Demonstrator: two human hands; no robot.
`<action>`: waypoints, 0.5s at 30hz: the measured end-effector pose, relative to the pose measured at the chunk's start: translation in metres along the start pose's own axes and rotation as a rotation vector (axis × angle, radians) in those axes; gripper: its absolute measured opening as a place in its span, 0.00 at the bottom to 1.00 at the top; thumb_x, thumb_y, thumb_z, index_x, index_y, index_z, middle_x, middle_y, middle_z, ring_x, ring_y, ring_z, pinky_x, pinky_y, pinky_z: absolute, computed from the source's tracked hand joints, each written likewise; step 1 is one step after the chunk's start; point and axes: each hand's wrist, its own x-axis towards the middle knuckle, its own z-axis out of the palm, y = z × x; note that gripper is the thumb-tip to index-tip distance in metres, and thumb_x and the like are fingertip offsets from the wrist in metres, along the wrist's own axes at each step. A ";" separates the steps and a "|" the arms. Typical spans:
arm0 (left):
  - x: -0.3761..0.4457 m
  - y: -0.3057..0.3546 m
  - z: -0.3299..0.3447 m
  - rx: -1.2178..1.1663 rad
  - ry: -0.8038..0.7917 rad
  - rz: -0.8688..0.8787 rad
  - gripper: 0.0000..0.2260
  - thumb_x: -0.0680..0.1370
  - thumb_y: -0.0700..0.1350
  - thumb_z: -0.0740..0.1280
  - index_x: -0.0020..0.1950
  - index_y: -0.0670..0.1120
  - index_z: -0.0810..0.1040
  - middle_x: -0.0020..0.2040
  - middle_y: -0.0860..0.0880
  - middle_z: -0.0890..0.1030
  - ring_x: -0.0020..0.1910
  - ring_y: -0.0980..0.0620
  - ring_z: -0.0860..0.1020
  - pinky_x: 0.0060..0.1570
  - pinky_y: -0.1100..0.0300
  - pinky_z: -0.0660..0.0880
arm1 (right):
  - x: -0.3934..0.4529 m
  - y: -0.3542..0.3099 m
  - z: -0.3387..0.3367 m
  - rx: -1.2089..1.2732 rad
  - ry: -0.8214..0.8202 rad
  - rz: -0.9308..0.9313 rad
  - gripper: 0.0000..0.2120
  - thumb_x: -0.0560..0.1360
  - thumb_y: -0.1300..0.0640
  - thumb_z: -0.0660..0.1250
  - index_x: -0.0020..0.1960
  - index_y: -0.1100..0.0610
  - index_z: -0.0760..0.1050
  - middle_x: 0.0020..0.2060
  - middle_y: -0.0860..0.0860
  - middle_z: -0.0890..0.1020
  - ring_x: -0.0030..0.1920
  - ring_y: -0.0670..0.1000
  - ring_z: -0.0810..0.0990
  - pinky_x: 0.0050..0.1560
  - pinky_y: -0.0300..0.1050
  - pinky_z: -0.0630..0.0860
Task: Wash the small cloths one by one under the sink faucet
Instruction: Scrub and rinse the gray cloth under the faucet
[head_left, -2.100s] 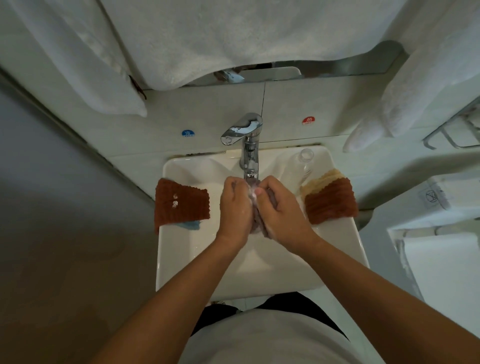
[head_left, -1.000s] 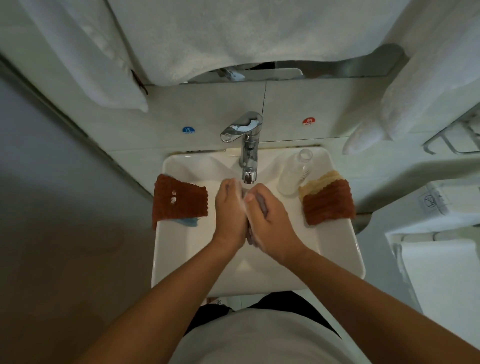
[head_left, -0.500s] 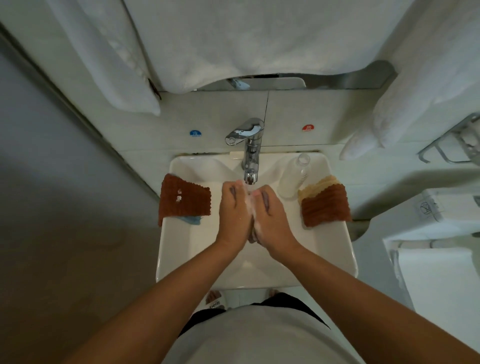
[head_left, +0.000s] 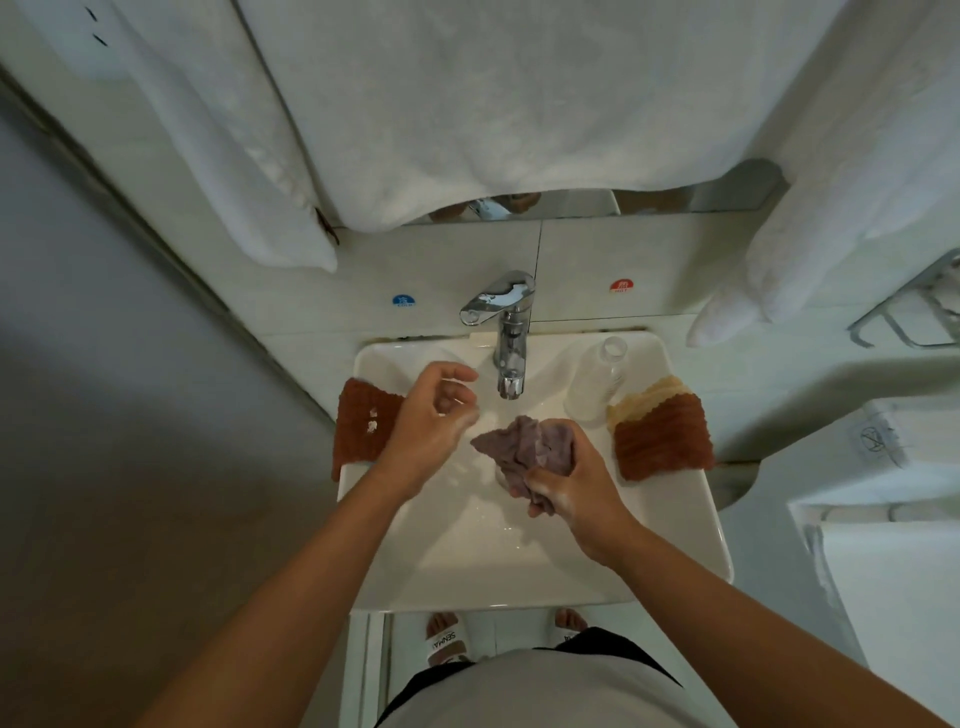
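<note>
Right hand gripped the purple cloth over the sink, just near of the faucet; left hand free, fingers loosely curled. Judged mid-task: rust cloth left, rust cloth on a yellow one right.

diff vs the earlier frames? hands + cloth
The left hand let go of the crumpled purple cloth and moved left, away from the chrome faucet, now loosely curled and holding nothing. The right hand alone grips the cloth. The brown cloths on both rims and the clear bottle stayed put.
</note>
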 end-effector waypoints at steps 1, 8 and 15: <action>0.006 0.006 -0.004 0.009 0.005 -0.023 0.15 0.78 0.33 0.68 0.57 0.52 0.76 0.48 0.48 0.79 0.45 0.51 0.76 0.44 0.57 0.75 | 0.001 0.001 -0.002 -0.010 -0.001 0.001 0.19 0.69 0.68 0.73 0.57 0.58 0.72 0.39 0.56 0.82 0.35 0.52 0.80 0.33 0.49 0.75; 0.029 0.034 0.001 0.039 -0.058 -0.096 0.17 0.77 0.30 0.63 0.59 0.51 0.74 0.51 0.46 0.80 0.47 0.50 0.78 0.46 0.56 0.76 | 0.006 0.007 -0.008 -0.029 -0.017 -0.004 0.18 0.66 0.64 0.73 0.55 0.57 0.75 0.39 0.52 0.83 0.39 0.54 0.80 0.36 0.50 0.75; 0.037 0.048 0.003 -0.018 -0.042 -0.058 0.16 0.75 0.27 0.65 0.55 0.47 0.72 0.48 0.47 0.80 0.46 0.49 0.78 0.44 0.54 0.75 | 0.015 0.015 -0.013 -0.053 -0.010 -0.004 0.16 0.65 0.61 0.72 0.51 0.49 0.77 0.48 0.58 0.82 0.42 0.53 0.82 0.38 0.49 0.77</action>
